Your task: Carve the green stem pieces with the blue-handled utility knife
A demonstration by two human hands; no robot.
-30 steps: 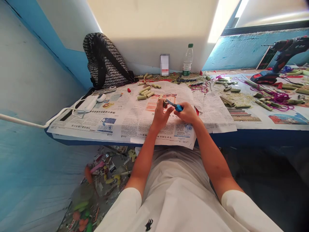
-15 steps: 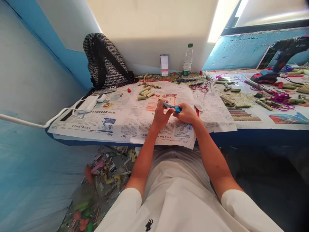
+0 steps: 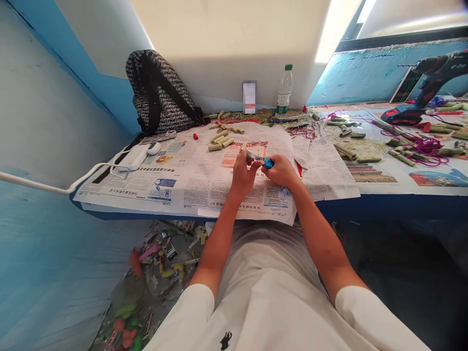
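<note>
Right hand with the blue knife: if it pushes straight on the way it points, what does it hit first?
Probably the left hand, just past the tip of the blue-handled knife held by the right hand; depth is unclear.

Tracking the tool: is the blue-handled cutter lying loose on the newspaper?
No, the right hand grips the blue-handled cutter, its blade pointing toward the left hand.
</note>
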